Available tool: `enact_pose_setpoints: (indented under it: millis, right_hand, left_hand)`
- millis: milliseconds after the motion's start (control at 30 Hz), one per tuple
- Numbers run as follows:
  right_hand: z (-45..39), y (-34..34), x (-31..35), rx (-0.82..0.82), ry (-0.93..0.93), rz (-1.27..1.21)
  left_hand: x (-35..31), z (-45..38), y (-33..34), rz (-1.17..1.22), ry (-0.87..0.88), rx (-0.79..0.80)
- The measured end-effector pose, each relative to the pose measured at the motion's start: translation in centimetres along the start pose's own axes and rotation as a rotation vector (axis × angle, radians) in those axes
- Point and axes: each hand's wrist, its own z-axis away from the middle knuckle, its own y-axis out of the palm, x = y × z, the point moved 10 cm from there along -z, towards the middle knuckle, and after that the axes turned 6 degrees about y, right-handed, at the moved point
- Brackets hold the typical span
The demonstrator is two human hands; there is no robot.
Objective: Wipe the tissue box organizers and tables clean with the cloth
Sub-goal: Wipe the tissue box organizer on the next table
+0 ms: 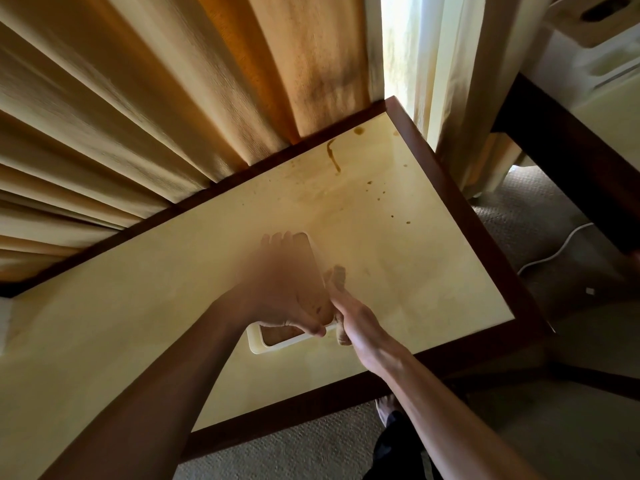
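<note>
A cream tissue box organizer stands on the pale table, which has a dark wooden frame. My left hand, blurred, lies over the top of the organizer with its thumb and fingers round the sides. My right hand is at the organizer's right side and holds a small brownish cloth against it; bits of the cloth show above and below the hand. Brown streaks and drops mark the far right part of the table.
Pleated curtains hang along the table's far edge. A second dark-framed table stands at the right with another organizer on it. A white cable lies on the carpet. My foot shows below the near edge.
</note>
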Motion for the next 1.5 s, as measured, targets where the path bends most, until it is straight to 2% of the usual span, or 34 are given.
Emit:
enact_pose_setpoints:
  millis: [167, 500, 600, 700, 867, 1067, 1167, 1267, 1367, 1500]
  right_hand:
    - [-1.5, -1.1, -1.3, -0.007, 0.16, 0.016]
    - [-5.1, 0.4, 4.5, 0.027, 0.106, 0.033]
    - [-5.7, 0.7, 6.2, -0.002, 0.021, 0.061]
    - [-4.9, 0.6, 7.2, -0.057, -0.094, -0.032]
    - [-2.9, 1.2, 5.7, 0.019, -0.151, -0.173]
    - [-0.1, 1.1, 2.3, 0.075, -0.108, -0.04]
    - [0.0, 0.1, 0.1, 0.02, -0.041, 0.035]
    - [-0.5, -0.9, -0.8, -0.027, 0.012, 0.0]
    - [-0.6, -0.7, 0.0, -0.049, 0.009, 0.047]
    - [-0.2, -1.7, 0.6, -0.178, -0.007, 0.045]
  left_hand:
    - [0.0, -0.1, 0.1, -0.006, -0.003, 0.002]
    - [-0.1, -0.1, 0.1, 0.031, 0.005, 0.012]
    - [-0.1, -0.1, 0.1, 0.03, 0.005, 0.008]
    - [0.0, -0.2, 0.1, 0.032, 0.004, 0.001]
    - [0.1, -0.1, 0.2, 0.035, 0.011, -0.011]
    - [0.0, -0.1, 0.1, 0.006, 0.014, -0.012]
    - [0.0, -0.2, 0.1, -0.004, 0.009, -0.007]
    - [0.1, -0.2, 0.2, -0.006, 0.008, -0.008]
    - [0.1, -0.2, 0.1, -0.001, 0.02, -0.019]
    - [0.2, 0.2, 0.0, 0.047, 0.073, -0.039]
